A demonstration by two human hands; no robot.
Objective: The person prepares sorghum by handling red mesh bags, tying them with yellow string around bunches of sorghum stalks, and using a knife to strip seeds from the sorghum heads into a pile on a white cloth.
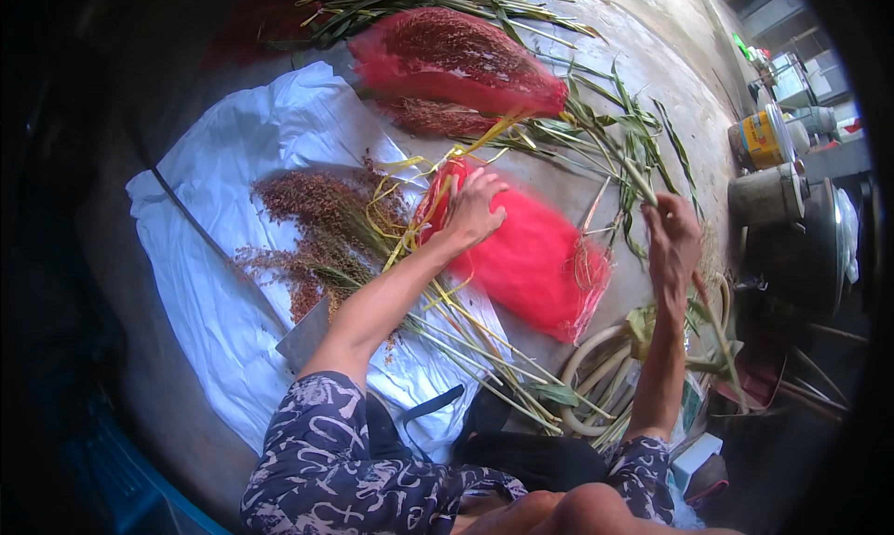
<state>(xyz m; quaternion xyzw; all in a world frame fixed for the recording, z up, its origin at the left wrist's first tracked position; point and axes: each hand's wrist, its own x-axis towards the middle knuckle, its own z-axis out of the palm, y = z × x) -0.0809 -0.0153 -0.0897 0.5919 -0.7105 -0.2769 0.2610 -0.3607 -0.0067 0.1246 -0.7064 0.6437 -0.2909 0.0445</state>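
My right hand (674, 235) grips the green stalk end of a grain-head bundle wrapped in a red mesh bag (454, 60), its neck tied with yellow strip. Spread over the near end of a second, bright red mesh bag (534, 255) is my left hand (475, 203); whether its fingers pinch the bag or the strands there I cannot tell. Loose yellow plastic strips (380, 207) lie beside that hand. Reddish-brown grain heads (307, 200) rest on a white woven sheet (202, 255), their cut stalks (482, 357) pointing towards my lap.
More leafy stalks (524, 11) lie on the concrete floor at the top. A coiled hose (587, 367) is near my right forearm. Along the right stand a yellow-labelled bucket (761, 140) and a large dark pot (796, 255). A grey metal blade (304, 336) lies by my left forearm.
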